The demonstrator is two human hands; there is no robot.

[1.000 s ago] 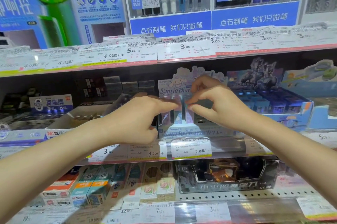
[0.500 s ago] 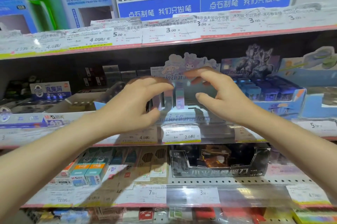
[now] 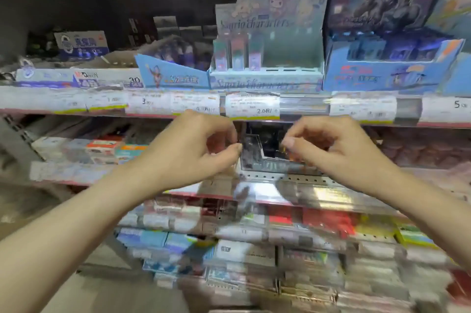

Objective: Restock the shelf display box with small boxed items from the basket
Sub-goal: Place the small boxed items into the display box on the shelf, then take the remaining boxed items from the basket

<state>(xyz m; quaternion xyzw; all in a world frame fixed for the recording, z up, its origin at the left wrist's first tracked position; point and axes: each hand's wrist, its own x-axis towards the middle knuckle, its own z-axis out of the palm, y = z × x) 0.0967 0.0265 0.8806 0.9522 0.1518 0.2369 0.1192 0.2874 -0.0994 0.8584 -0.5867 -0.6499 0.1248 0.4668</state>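
Note:
The pale blue display box with a cartoon-character header card stands on the middle shelf. Three small upright boxed items fill its left side; the right part of the box is bare. My left hand and my right hand hang below the shelf edge, in front of the shelf underneath, well clear of the display box. Both have loosely curled fingers and hold nothing. The basket is out of view. The picture is blurred by motion.
A blue display box stands right of the pale one, and a lower blue box left of it. Price labels line the shelf edge. A dark clear-fronted box sits on the shelf below, between my hands. Lower shelves hold packed stationery.
Both hands have left the display box and dropped below the shelf edge. The view has tilted downward, so the upper shelf is gone from sight.

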